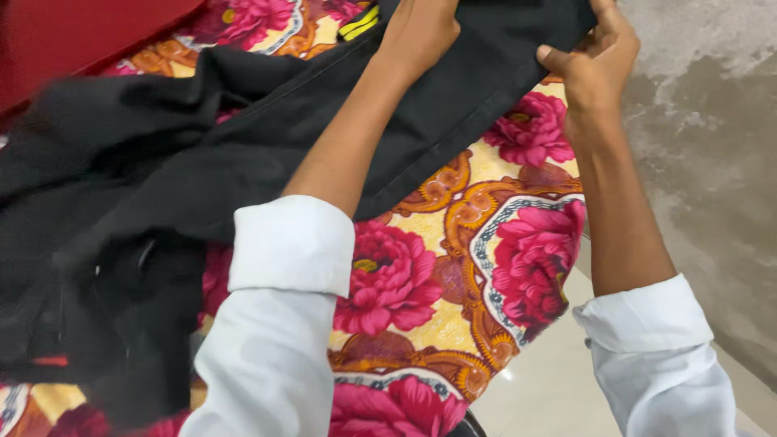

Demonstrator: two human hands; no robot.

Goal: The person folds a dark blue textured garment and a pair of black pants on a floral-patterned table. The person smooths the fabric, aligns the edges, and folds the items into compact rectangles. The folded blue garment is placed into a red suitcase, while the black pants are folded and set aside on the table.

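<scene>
left hand (419,32) at 12 o'clock pressed flat on black cloth garment (162,186), grip unclear; right hand (595,65) at 1 o'clock pinching its edge; hands apart; garment spreads to 9 o'clock over floral pink-and-yellow bedsheet (437,267); grey floor (712,162) at 3 o'clock

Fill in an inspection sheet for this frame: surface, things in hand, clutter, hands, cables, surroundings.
Surface: floral bedsheet, pink flowers on yellow, flat.
Things in hand: black garment, spread across the sheet, one end lifted.
Clutter: red cloth at the top left corner.
Hands: left hand pressed on the garment; right hand pinching its edge; white rolled sleeves.
Cables: nothing seen.
Surroundings: grey rough floor on the right, pale tile below.
</scene>
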